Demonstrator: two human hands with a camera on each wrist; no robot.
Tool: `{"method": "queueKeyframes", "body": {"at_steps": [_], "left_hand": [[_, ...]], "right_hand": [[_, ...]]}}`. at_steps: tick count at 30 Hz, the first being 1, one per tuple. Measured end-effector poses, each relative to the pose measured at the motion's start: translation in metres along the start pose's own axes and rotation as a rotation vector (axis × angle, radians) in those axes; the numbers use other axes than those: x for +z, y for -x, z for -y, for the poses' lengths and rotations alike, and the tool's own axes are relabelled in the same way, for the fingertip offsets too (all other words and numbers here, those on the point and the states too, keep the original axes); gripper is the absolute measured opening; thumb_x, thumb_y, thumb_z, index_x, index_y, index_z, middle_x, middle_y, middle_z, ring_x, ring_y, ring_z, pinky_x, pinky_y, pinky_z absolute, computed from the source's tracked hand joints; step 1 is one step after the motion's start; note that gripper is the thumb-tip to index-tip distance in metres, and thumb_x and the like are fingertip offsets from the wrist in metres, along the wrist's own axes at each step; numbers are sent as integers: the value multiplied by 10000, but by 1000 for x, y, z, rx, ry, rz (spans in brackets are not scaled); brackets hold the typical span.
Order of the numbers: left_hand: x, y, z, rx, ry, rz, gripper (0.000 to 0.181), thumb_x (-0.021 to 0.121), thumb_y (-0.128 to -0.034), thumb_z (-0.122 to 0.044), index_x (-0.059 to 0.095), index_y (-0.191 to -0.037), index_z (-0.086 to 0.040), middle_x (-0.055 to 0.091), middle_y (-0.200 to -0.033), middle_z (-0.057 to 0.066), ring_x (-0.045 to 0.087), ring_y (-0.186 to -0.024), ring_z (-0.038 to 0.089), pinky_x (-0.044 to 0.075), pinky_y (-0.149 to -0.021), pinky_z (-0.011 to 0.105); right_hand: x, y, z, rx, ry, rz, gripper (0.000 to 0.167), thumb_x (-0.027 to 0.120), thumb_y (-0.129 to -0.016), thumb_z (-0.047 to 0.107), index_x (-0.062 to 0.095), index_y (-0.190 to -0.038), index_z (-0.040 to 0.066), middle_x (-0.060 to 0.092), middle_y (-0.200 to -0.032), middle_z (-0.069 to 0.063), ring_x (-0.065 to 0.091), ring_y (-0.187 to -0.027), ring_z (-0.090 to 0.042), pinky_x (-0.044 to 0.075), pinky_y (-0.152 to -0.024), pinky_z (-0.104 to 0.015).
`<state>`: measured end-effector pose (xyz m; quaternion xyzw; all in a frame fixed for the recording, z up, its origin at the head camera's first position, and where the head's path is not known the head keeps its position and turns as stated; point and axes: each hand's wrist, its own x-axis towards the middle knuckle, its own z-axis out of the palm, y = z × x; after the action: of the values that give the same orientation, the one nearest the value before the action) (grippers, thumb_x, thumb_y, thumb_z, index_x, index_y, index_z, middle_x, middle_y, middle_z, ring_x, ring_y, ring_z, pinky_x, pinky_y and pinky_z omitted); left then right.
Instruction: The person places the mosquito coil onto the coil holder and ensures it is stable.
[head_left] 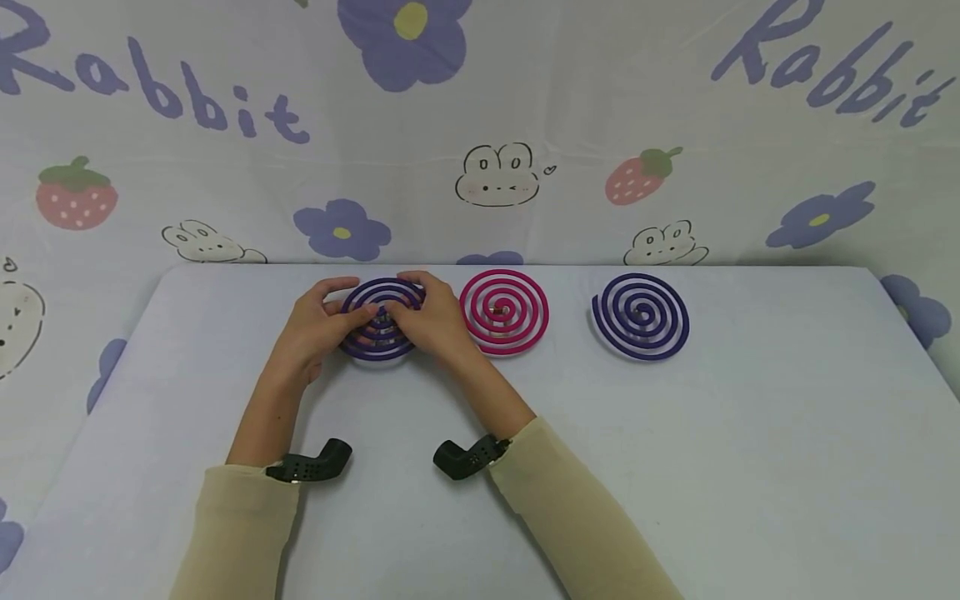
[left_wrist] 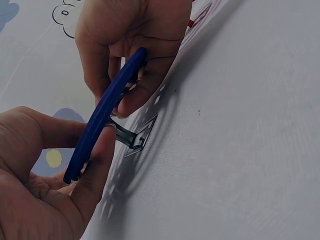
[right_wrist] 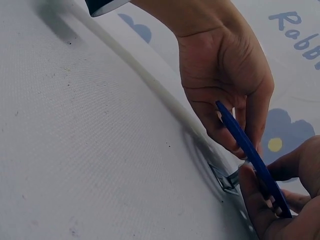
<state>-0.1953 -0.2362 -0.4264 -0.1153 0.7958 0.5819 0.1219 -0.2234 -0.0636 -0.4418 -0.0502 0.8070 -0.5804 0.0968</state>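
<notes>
A dark purple mosquito coil (head_left: 381,357) is held between both hands at the left of the table, raised on a small metal stand (left_wrist: 141,137). My left hand (head_left: 313,321) grips its left edge, thumb on top and fingers beneath. From the other side my right hand (head_left: 437,321) pinches it, the thumb near the centre. Both wrist views show the coil (left_wrist: 95,130) edge-on and tilted, with the stand (right_wrist: 223,179) touching the table below. Whether the coil's centre is fixed on the stand's tip is hidden by the fingers.
Right beside my right hand, a pink coil (head_left: 507,312) sits on a stand. Farther right stands another purple coil (head_left: 642,315), also raised. Behind the white table (head_left: 525,500) hangs a printed cloth (head_left: 570,108). A black wrist camera (head_left: 318,462) sticks out from each sleeve.
</notes>
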Motion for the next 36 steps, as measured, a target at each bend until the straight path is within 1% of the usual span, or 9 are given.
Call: {"method": "queueKeyframes", "body": {"at_steps": [2, 4, 7, 10, 14, 19, 28, 31, 36], "left_hand": [[0, 0, 0, 1, -1, -1, 729, 698, -1027, -255, 334, -1648, -137, 591, -1527, 236, 675, -1204, 259, 505, -1143, 410], [0, 0, 0, 5, -4, -3, 725, 695, -1028, -248, 335, -1646, -131, 601, -1514, 242, 696, -1111, 183, 536, -1060, 324], [0, 1, -1, 13, 1, -5, 714, 693, -1028, -231, 341, -1639, -115, 615, -1488, 259, 685, -975, 68, 528, -924, 192], [1, 1, -1, 18, 20, -2, 713, 688, -1029, -212, 333, -1636, -97, 610, -1485, 275, 673, -923, 29, 521, -860, 140], [2, 1, -1, 19, 35, 1, 720, 682, -1032, -197, 312, -1639, -84, 598, -1490, 283, 669, -924, 35, 524, -844, 121], [1, 2, -2, 19, 24, -1, 724, 680, -1031, -195, 306, -1642, -88, 604, -1481, 281, 669, -962, 68, 529, -824, 114], [2, 3, -4, 16, 23, -5, 709, 672, -1034, -172, 314, -1642, -98, 582, -1517, 270, 650, -1214, 281, 518, -836, 123], [3, 3, -4, 27, 21, -15, 699, 672, -1030, -152, 328, -1635, -87, 591, -1495, 287, 661, -1163, 260, 532, -812, 123], [5, 1, -5, 48, 37, -34, 678, 676, -1016, -100, 358, -1613, -55, 607, -1409, 329, 675, -930, 125, 586, -739, 154]], "right_hand": [[0, 0, 0, 4, -2, 6, 490, 717, -967, 143, 617, -1441, 68, 674, -1406, -172, 650, -1264, -320, 544, -1119, -440], [0, 1, 0, 9, -5, 9, 490, 715, -969, 143, 615, -1443, 69, 670, -1413, -170, 647, -1271, -319, 542, -1123, -440], [0, 1, 1, 11, -9, 8, 487, 715, -971, 142, 617, -1442, 68, 667, -1421, -170, 644, -1280, -322, 537, -1130, -441], [0, 1, 1, 18, -12, 6, 482, 714, -975, 147, 620, -1441, 70, 658, -1436, -172, 631, -1301, -326, 523, -1148, -447], [0, 1, 1, 31, -34, 12, 476, 708, -981, 141, 621, -1443, 67, 643, -1461, -169, 612, -1333, -326, 502, -1174, -453], [1, 1, 1, 46, -71, 19, 466, 702, -988, 125, 621, -1442, 61, 641, -1461, -165, 610, -1333, -326, 500, -1176, -460], [1, 0, 1, 54, -67, 30, 474, 710, -988, 124, 618, -1450, 75, 625, -1486, -154, 599, -1353, -328, 491, -1186, -467], [1, -1, 0, 39, -85, 30, 467, 712, -984, 108, 620, -1439, 58, 637, -1466, -163, 611, -1335, -330, 494, -1183, -462], [0, -1, -2, 20, -108, 35, 453, 706, -988, 85, 619, -1431, 39, 649, -1441, -177, 624, -1310, -333, 494, -1179, -459]]}}
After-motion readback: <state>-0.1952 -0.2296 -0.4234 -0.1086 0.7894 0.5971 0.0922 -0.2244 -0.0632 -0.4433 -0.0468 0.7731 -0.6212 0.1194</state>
